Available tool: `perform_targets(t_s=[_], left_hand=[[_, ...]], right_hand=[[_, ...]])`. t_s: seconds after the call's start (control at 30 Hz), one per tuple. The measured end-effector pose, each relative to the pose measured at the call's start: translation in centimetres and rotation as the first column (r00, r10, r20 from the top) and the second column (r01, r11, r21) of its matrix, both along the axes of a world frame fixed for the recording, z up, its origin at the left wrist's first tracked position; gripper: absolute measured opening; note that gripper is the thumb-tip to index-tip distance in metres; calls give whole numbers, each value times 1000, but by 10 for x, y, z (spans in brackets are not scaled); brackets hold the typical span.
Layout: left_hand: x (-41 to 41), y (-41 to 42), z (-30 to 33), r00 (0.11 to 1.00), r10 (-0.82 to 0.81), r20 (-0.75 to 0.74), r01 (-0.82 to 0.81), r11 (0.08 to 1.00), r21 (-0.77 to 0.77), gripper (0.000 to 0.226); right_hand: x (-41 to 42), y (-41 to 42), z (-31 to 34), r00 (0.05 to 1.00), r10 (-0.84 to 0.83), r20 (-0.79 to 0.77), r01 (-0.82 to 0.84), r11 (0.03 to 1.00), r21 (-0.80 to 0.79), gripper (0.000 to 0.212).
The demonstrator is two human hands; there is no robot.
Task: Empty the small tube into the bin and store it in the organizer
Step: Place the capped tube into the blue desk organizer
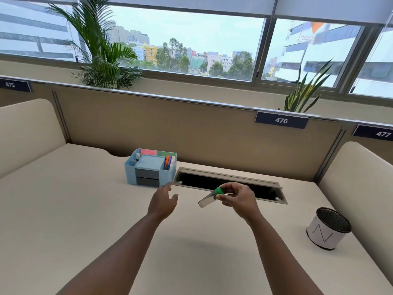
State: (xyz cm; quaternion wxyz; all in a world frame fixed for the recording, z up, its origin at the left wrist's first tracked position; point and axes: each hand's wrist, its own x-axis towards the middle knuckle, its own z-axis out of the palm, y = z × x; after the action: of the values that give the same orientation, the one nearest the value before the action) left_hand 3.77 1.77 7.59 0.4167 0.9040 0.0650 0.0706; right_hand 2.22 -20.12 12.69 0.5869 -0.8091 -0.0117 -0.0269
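Observation:
My right hand (238, 200) holds a small clear tube (207, 200) by its green cap, above the middle of the desk. The tube tilts, its closed end pointing down to the left. My left hand (163, 201) hovers a short way to the left of the tube with fingers spread and nothing in it. The light blue organizer (148, 168) stands on the desk behind my left hand, with pens, note pads and grey drawers in it. The small white bin (328, 228) with a dark mesh rim sits at the right of the desk, well apart from both hands.
An open cable slot (231, 184) with a raised flap runs across the desk right behind my hands. A beige partition (191, 128) with number plates closes the back. Padded dividers stand at both sides. Plants rise behind the partition.

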Motion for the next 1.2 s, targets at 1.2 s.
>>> perform_targets(t_s=[1.2], left_hand=[[144,217,-90,998,-51,25,40,943,331,76]], right_hand=[[188,294,-51,927,-115,358,169,978,-123,25]])
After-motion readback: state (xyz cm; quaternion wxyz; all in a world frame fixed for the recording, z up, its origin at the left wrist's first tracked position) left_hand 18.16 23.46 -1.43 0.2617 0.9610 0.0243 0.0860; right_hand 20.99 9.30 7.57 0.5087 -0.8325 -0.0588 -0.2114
